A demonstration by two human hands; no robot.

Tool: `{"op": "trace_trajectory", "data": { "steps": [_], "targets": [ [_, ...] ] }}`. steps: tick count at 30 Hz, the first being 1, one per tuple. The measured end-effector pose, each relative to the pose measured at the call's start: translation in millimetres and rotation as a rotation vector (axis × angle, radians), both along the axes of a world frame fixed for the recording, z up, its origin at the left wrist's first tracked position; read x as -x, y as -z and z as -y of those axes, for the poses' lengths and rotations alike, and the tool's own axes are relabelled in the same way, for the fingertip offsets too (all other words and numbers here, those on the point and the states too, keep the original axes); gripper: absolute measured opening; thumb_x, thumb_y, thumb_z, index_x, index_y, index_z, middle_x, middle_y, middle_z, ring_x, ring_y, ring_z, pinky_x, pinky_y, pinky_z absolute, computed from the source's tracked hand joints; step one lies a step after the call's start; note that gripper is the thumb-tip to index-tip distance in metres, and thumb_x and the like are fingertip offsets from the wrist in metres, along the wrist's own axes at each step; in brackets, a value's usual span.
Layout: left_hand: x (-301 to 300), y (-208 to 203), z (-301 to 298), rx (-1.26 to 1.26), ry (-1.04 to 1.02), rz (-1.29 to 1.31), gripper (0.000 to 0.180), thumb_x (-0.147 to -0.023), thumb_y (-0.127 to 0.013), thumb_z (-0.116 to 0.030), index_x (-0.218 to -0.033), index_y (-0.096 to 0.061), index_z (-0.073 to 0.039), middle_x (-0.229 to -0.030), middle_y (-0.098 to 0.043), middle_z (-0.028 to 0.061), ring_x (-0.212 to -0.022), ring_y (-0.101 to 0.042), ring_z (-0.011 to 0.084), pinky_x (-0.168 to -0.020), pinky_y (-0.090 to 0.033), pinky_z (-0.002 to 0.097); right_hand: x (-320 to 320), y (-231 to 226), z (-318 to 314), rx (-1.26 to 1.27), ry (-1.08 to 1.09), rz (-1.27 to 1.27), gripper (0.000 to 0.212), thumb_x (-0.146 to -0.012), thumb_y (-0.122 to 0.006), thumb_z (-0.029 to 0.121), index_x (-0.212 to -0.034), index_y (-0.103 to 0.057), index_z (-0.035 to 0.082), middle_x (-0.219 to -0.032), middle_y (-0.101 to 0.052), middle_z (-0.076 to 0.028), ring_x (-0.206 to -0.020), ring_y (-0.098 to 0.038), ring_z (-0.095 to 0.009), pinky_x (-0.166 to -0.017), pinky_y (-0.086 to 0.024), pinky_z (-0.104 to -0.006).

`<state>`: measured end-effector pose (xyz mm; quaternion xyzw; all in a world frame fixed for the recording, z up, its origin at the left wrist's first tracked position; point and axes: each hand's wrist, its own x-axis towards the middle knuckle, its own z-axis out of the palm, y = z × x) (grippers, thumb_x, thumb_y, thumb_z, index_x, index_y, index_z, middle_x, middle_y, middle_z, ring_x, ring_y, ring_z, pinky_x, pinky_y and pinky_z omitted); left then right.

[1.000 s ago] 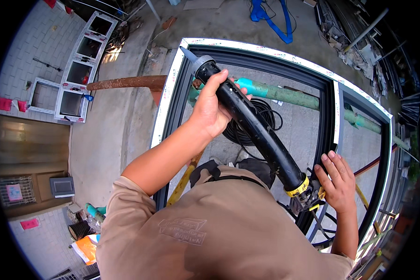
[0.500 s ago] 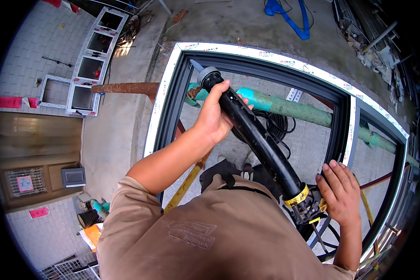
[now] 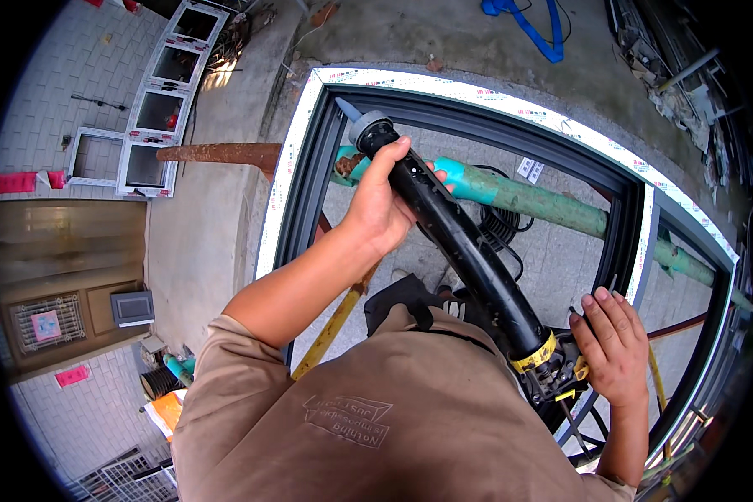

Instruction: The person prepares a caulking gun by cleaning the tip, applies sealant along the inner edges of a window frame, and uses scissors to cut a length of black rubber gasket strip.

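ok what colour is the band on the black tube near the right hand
The band is yellow, best seen in the head view.

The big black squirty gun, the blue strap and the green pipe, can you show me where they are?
Black squirty gun [image 3: 463, 243], head view: the middle of its barrel.
Blue strap [image 3: 554, 47], head view: near its lower end.
Green pipe [image 3: 545, 203], head view: its side, right of the barrel.

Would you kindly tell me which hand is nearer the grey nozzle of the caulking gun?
The left hand, wrapped around the black barrel near the nozzle; the right hand is by the yellow-banded rear end.
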<state>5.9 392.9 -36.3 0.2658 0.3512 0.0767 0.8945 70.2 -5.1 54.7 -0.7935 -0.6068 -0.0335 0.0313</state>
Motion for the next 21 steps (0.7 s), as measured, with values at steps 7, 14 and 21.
{"op": "trace_trajectory", "data": {
  "steps": [7,14,21],
  "targets": [
    [-1.4,1.6,-7.4,-0.009,0.014,0.008,0.039,-0.101,-0.074,-0.043,-0.103,-0.065,-0.006,-0.1,-0.069,0.0118,-0.1,-0.074,0.0286,-0.104,-0.062,0.0553,-2.4,4.1,-7.8,-0.014,-0.008,-0.001,0.029,-0.095,-0.067,0.016,-0.122,-0.075,0.011,-0.137,-0.073,-0.011,-0.135,-0.067,-0.033,-0.112,-0.055,-0.0539],
    [-4.1,3.7,-13.2,-0.01,0.012,0.001,0.038,-0.103,-0.072,-0.044,-0.101,-0.066,-0.006,-0.098,-0.07,0.0112,-0.1,-0.074,0.0287,-0.102,-0.062,0.0546,-1.1,1.1,-14.4,-0.029,0.001,-0.005,0.029,-0.093,-0.07,0.016,-0.121,-0.075,0.011,-0.136,-0.073,-0.011,-0.134,-0.068,-0.034,-0.111,-0.056,-0.0544],
    [-4.4,4.5,-15.2,0.004,0.002,0.0,0.04,-0.103,-0.072,-0.045,-0.101,-0.066,-0.005,-0.098,-0.07,0.0126,-0.1,-0.074,0.0296,-0.104,-0.061,0.0545,-5.4,-3.1,-19.6,-0.036,-0.002,-0.031,0.027,-0.094,-0.069,0.015,-0.12,-0.074,0.01,-0.134,-0.074,-0.011,-0.132,-0.068,-0.034,-0.11,-0.056,-0.0555]
  ]
}}
